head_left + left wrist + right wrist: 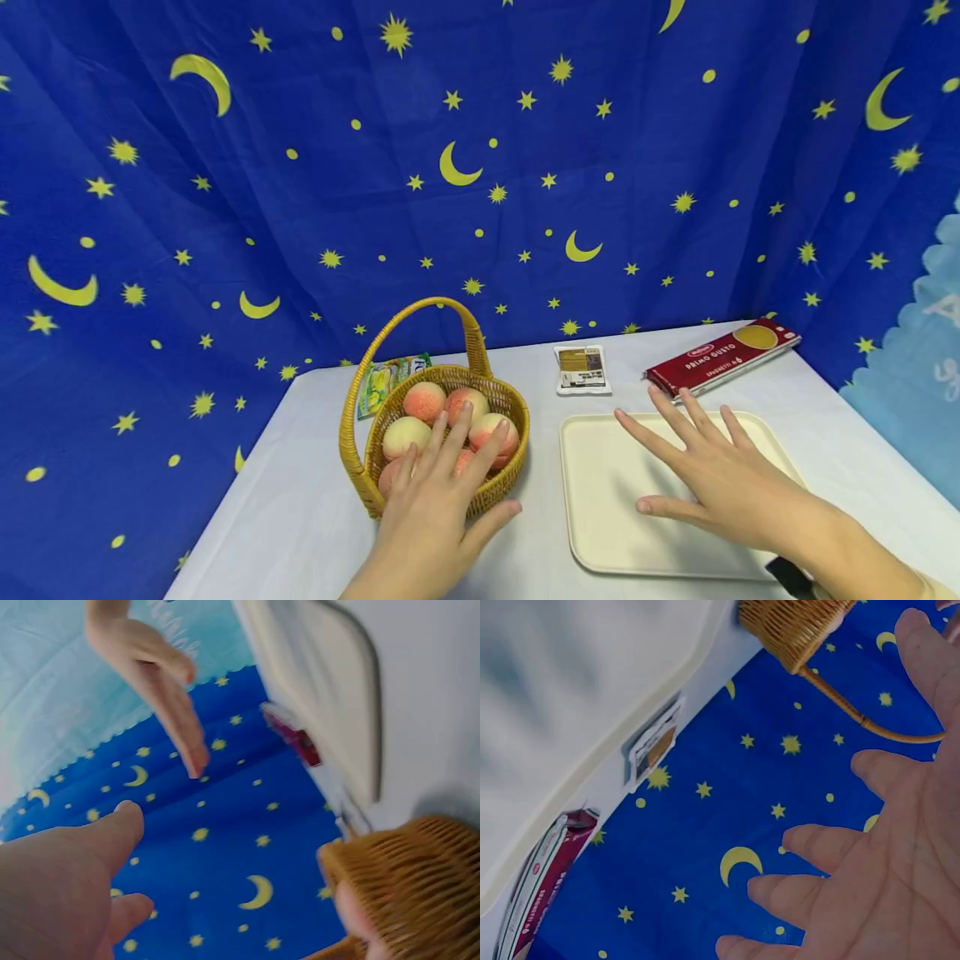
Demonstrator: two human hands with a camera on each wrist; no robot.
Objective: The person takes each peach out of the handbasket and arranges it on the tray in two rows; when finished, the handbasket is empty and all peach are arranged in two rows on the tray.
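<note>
A wicker basket [517,400] with a tall arched handle stands on the left part of the table, holding several pink and cream peaches [407,438]. My left hand [435,508] hovers in front of the basket, fingers spread, and overlaps some peaches in the head view. On the right, my right hand [720,483] is spread above a cream rectangular tray [600,533], casting a shadow on it. Both palms face down and neither hand holds anything. In the right wrist view the right hand's palm [900,900] shows with fingers apart.
Behind the tray lies a red spaghetti packet [723,358], and left of that a small white-edged packet [582,371]. A green and yellow packet [378,387] is partly hidden behind the basket. A blue curtain [525,208] with moons and stars hangs along the table's back edge.
</note>
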